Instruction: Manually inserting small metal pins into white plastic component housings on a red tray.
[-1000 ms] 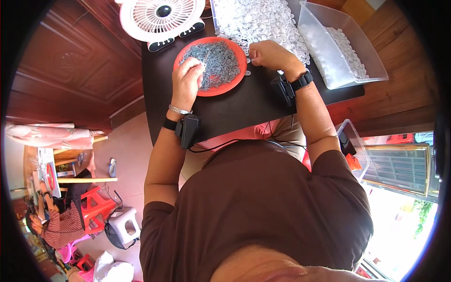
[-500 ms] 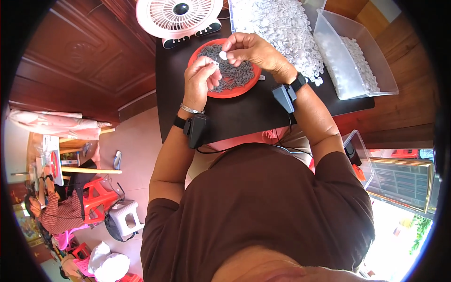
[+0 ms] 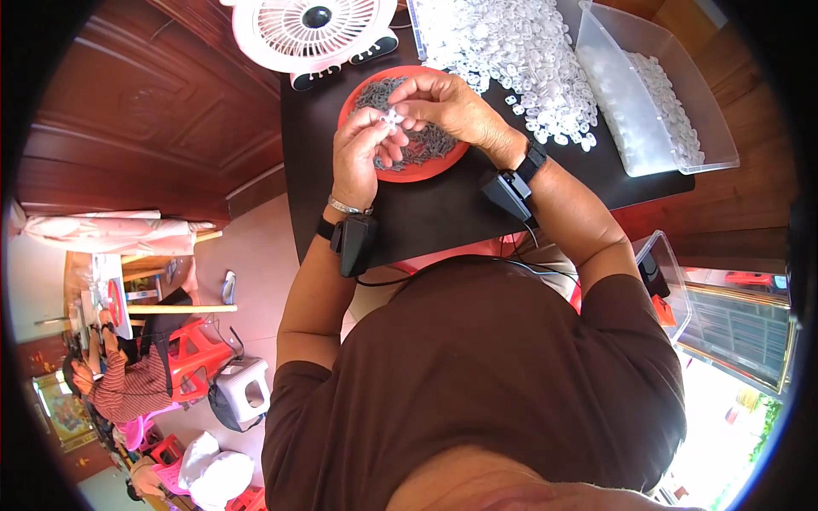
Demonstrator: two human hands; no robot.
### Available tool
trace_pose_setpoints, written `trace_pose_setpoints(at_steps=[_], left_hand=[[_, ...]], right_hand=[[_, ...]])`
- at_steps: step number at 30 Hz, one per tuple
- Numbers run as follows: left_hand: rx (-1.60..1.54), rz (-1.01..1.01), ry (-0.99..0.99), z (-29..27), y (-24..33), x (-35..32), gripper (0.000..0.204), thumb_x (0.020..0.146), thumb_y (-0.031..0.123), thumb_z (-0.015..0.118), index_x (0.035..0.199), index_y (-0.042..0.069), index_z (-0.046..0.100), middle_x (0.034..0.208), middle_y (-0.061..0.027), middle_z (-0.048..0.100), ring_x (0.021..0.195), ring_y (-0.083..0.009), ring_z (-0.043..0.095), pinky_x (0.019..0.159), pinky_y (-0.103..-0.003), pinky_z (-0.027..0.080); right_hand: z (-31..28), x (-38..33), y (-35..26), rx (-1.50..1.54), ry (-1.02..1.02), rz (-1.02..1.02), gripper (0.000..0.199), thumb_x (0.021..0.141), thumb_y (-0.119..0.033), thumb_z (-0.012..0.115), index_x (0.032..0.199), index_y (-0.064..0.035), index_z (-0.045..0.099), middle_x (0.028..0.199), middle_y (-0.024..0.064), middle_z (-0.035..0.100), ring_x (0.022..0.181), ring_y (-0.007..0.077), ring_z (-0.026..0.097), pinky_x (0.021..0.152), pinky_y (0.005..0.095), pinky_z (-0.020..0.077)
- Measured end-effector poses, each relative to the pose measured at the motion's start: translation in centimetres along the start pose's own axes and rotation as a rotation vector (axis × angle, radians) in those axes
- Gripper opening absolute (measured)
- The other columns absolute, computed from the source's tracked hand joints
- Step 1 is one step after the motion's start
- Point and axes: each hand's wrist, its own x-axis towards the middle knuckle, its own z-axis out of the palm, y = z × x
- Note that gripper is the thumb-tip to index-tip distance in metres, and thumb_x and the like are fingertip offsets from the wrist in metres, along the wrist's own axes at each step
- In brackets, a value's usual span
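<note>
At the black table (image 3: 443, 223) before me: one left hand (image 3: 358, 152), thumb and fingers pinching a small white piece (image 3: 392, 118); one right hand (image 3: 450, 106), fingertips closed on it too, meeting the left's. Whether one piece or several, too small for me to tell. Location of the piece: above an orange-red dish (image 3: 416, 174), which holds a loose heap of grey slender parts (image 3: 436, 143). To the dish's right: one broad heap of white oval pieces (image 3: 520, 60). Further right: one clear bin (image 3: 626, 136), part-filled with white pieces. Beyond the dish, leftward: one pink-and-white fan (image 3: 294, 55).
</note>
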Motion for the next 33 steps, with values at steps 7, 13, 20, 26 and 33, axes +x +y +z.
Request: trace_pose_setpoints(at_steps=[7, 13, 20, 26, 33], left_hand=[[-0.041, 0.008, 0.007, -0.1, -0.2, 0.2, 0.015, 0.09, 0.014, 0.045, 0.085, 0.002, 0.053, 0.08, -0.012, 0.063, 0.059, -0.0132, 0.055, 0.053, -0.022, 0.041], [-0.058, 0.021, 0.01, -0.1, 0.0, 0.2, 0.015, 0.089, 0.014, 0.046, 0.085, 0.001, 0.053, 0.078, -0.0113, 0.062, 0.059, -0.0133, 0.055, 0.053, -0.022, 0.041], [-0.066, 0.02, 0.016, -0.3, -0.2, 0.2, 0.017, 0.089, 0.016, 0.047, 0.082, 0.002, 0.053, 0.072, -0.0096, 0.06, 0.055, -0.0136, 0.054, 0.051, -0.022, 0.04], [-0.058, -0.005, -0.016, -0.2, 0.2, 0.0, 0.016, 0.089, 0.017, 0.047, 0.08, 0.004, 0.051, 0.069, -0.0083, 0.058, 0.055, -0.014, 0.053, 0.05, -0.023, 0.037], [-0.113, -0.04, -0.042, 0.3, 0.0, 0.1, 0.016, 0.087, 0.017, 0.048, 0.078, 0.005, 0.053, 0.066, -0.0065, 0.059, 0.053, -0.0119, 0.053, 0.048, -0.021, 0.037]], right_hand=[[0.4, 0.0, 0.5, -0.076, 0.073, -0.04, 0.016, 0.092, -0.009, 0.056, 0.104, -0.0034, 0.064, 0.091, 0.0021, 0.065, 0.079, 0.0069, 0.06, 0.071, 0.0216, 0.0497], [0.7, -0.1, 0.5, -0.118, 0.049, -0.066, 0.015, 0.09, -0.004, 0.057, 0.103, -0.0014, 0.064, 0.092, 0.003, 0.066, 0.084, 0.0076, 0.06, 0.076, 0.0224, 0.0496], [0.9, -0.3, 0.3, -0.163, -0.011, -0.142, 0.016, 0.089, -0.003, 0.058, 0.104, 0.0, 0.063, 0.092, 0.0028, 0.066, 0.086, 0.0083, 0.06, 0.079, 0.0231, 0.049], [0.5, -0.2, -0.2, -0.607, -0.037, -0.368, 0.018, 0.086, -0.013, 0.064, 0.1, -0.0023, 0.065, 0.083, 0.0056, 0.066, 0.074, 0.0108, 0.061, 0.069, 0.0259, 0.0505], [0.9, -0.7, -1.0, -0.413, -0.058, 0.107, 0.015, 0.087, -0.01, 0.059, 0.099, -0.001, 0.06, 0.081, 0.0042, 0.064, 0.072, 0.0077, 0.059, 0.065, 0.0222, 0.0489]])
